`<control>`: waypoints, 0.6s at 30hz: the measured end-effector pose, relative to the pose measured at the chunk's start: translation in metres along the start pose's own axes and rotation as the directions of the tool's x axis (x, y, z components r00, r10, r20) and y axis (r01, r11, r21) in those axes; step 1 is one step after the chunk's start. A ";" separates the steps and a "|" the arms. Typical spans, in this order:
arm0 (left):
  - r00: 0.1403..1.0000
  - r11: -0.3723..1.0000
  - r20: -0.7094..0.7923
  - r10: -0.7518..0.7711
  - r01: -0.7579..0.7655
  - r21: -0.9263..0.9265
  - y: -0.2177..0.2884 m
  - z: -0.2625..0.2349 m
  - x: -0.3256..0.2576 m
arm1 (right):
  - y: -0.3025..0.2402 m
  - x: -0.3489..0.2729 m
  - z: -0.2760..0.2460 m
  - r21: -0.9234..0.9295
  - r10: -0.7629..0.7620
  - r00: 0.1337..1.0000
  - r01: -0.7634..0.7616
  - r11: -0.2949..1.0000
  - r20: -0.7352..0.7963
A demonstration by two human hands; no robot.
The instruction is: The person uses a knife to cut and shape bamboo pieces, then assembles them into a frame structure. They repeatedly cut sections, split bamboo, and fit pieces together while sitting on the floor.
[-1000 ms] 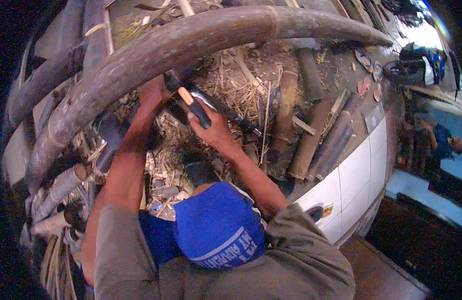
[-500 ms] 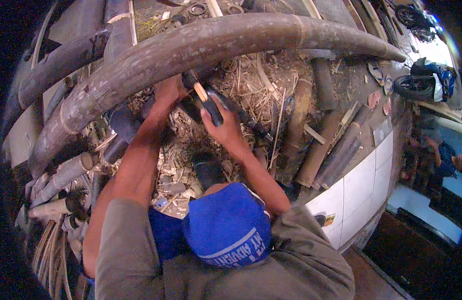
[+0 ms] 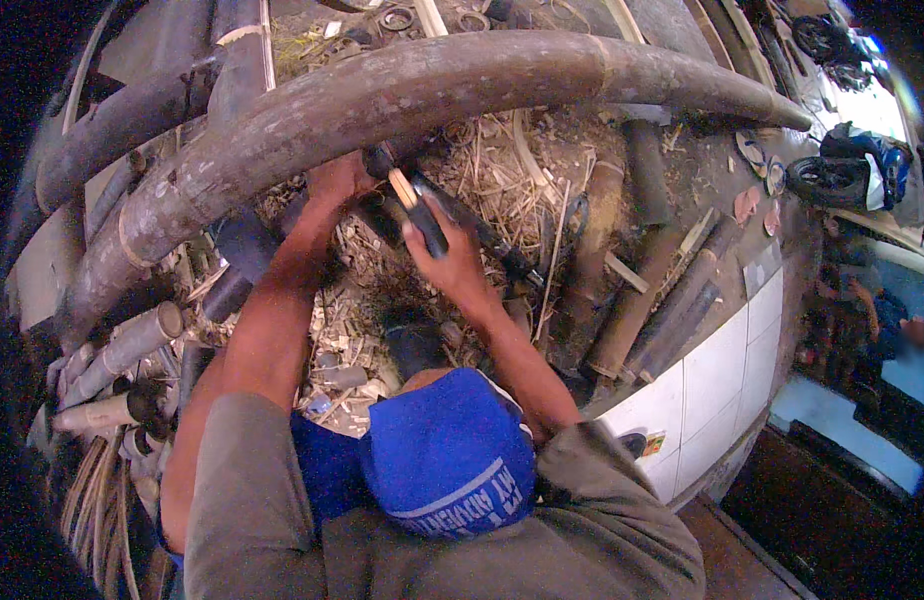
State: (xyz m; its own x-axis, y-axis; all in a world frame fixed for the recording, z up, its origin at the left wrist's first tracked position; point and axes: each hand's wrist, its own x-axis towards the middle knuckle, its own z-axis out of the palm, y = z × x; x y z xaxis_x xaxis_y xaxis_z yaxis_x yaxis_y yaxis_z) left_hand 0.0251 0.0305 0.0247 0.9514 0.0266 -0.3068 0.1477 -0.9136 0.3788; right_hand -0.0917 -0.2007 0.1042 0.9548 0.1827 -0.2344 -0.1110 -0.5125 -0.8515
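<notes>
Black, smooth-handled tool point(image 3: 422, 215) with a pale wooden piece at its head: clenched in my right hand point(image 3: 452, 262), just under the big bamboo pole point(image 3: 382, 100). The pole is grey-brown, mottled, round and long, arching over the bench. My left hand point(image 3: 337, 180) presses against its underside; I cannot tell its grip. Dry splinters and shavings point(image 3: 502, 180) litter the bench. Cut bamboo tubes point(image 3: 622, 320) lie right; thinner poles point(image 3: 122, 345) left.
</notes>
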 end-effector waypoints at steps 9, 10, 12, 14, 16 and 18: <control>0.998 0.999 0.066 -0.019 0.022 -0.039 0.011 -0.004 -0.008 | 0.045 -0.094 -0.035 -0.224 -0.112 0.994 0.112 0.968 0.013; 0.998 0.999 0.055 -0.007 0.009 -0.048 0.012 -0.003 -0.004 | 0.034 -0.055 -0.016 -0.085 -0.102 0.994 0.099 0.991 -0.030; 0.997 0.996 0.075 -0.002 0.009 -0.094 0.000 0.009 0.011 | 0.009 0.015 0.012 0.015 -0.104 0.989 0.106 0.994 -0.105; 0.976 0.963 0.184 -0.115 0.155 -0.220 -0.012 0.004 0.017 | -0.001 0.019 0.018 0.029 -0.178 0.972 0.185 0.982 -0.152; 0.982 0.967 0.151 -0.110 0.141 -0.211 -0.007 0.002 0.017 | 0.012 -0.013 -0.004 0.108 -0.001 0.999 -0.003 0.994 0.038; 1.000 0.999 0.017 0.001 0.000 -0.039 0.003 0.004 -0.004 | 0.030 -0.085 -0.036 -0.181 -0.057 0.998 0.054 0.982 -0.012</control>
State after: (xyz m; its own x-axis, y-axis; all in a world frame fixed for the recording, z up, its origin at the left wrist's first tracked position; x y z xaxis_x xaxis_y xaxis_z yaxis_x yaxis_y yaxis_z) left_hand 0.0210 0.0263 0.0231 0.9468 0.0193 -0.3212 0.1583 -0.8970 0.4128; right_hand -0.1665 -0.2619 0.1161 0.9629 0.2014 -0.1798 -0.0077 -0.6450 -0.7641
